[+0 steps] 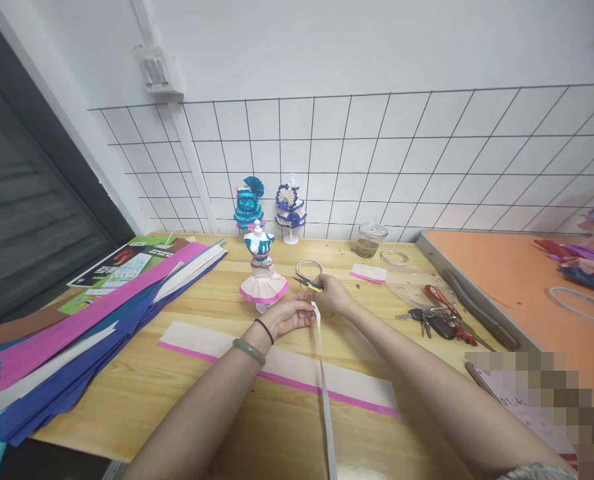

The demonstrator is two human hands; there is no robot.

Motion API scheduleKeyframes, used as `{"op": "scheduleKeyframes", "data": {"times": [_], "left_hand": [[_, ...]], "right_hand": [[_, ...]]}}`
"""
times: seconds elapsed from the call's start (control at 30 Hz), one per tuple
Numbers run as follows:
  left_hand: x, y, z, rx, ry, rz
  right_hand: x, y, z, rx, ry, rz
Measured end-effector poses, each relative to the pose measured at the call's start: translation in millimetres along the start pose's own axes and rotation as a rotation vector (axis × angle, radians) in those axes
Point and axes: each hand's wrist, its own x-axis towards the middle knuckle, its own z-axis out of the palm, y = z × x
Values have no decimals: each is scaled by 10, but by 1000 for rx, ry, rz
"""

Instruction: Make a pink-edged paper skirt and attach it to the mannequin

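Observation:
Between the fingertips of my left hand (293,315) is the end of a narrow white tape (328,420), which hangs down toward me across the table. My right hand (331,293) is closed around small yellow-and-black scissors (309,283), their blades pointing left just above my left fingers. Behind my left hand stands a miniature dress form (263,285) with a teal-and-white top and a pleated cream skirt edged in pink. Under my wrists lies a long cream paper strip (281,363) with a pink border.
Colored crepe paper (101,347) is piled on the left. Two decorated dress forms (249,207) stand near the wire grid (347,153). Rightward are a glass teapot (369,240), tape rolls (394,257), a short cream strip (368,273), keys (427,320) and an orange table (497,267).

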Motion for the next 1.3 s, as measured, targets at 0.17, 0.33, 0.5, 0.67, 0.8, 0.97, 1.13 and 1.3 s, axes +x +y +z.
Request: {"op": "scheduleKeyframes", "data": {"times": [0.17,0.33,0.5,0.67,0.8,0.97,1.13,1.3], "left_hand": [[-33,-23,-36,7,7,11],[-49,-34,-103,10,63,76],[-165,-65,-110,87,79,94],[-298,-85,24,221,55,106],[-514,-63,131,286,26,75],[-1281,-12,31,277,-46,62],[-2373,-95,-538,168,196,188],[-3434,-349,-1419,58,720,443]], "right_hand": [[33,88,16,46,-40,62],[10,135,-30,129,-42,134],[-130,187,-102,264,-47,226],[-255,214,-90,333,-11,257],[-260,257,-79,305,76,259],[-259,285,-59,341,147,274],[-313,304,-57,473,195,321],[-380,382,-79,640,266,315]]}}
